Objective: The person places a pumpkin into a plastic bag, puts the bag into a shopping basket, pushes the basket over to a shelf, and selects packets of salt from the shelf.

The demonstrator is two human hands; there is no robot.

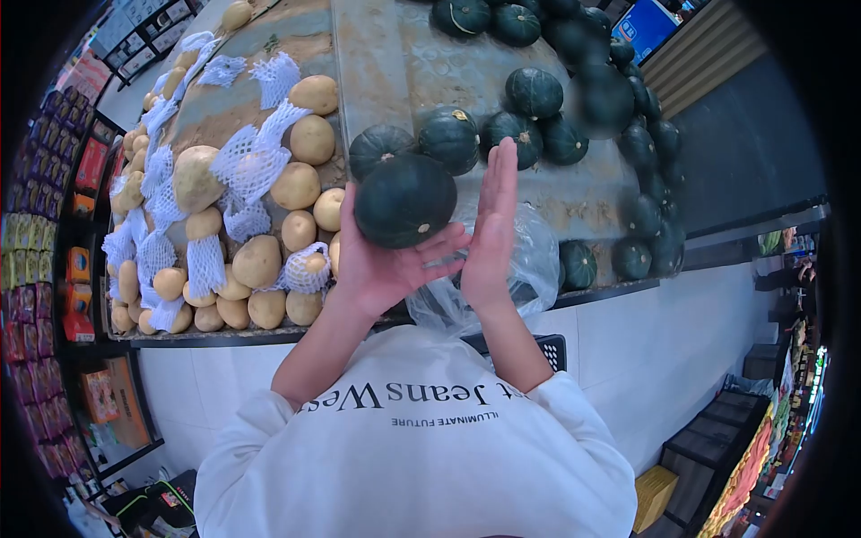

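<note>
Squash [405,202] was cradled on the spread palm of the left hand [377,276], over the surface [372,56]. The right hand [492,235] was held open beside it. Potatoes [296,186], some foam-netted, were heaped leftward; a plastic bag [531,260] and more squashes [448,142] were also seen.

The dark green squash [405,201] hides part of the left palm [377,280] beneath it and covers the near side of the squash [380,151] behind. A smudge blurs several squashes [599,100] at the right of the surface [408,67], and the shirt's lettering [404,393] is partly lost in folds.
</note>
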